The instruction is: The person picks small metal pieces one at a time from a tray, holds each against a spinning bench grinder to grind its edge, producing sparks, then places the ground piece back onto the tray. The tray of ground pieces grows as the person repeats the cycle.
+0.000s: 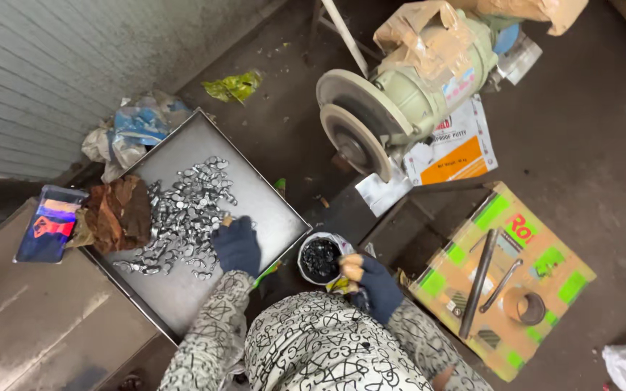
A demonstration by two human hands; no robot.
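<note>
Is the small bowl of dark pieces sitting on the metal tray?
No. The bowl sits off the tray, beside its corner, next to the right hand, while the left hand rests on the tray.

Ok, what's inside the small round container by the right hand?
The small round container holds dark, shiny little pieces, filling it. What lies beneath them is hidden. The right hand touches its rim.

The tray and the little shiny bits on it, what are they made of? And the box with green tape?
The tray looks like dull grey sheet metal with a folded rim. The bits look like bright polished metal, since they glint silver. The box looks like brown cardboard, matte, patched with green tape.
</note>
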